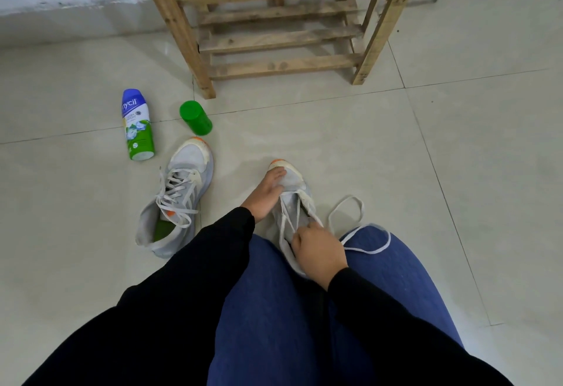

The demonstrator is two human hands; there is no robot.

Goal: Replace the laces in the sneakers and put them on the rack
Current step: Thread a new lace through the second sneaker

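Both hands work our grey, orange-tipped mesh sneaker (292,183) on the floor (396,148), toe pointing toward the slatted wooden rack (283,40), heel between our knees: left hand (263,193) presses its toe, right hand (318,250), nearer the eyelets, pinches the flat white lace (348,197).

Soft even daylight, faint shadows, wide-angle edge distortion
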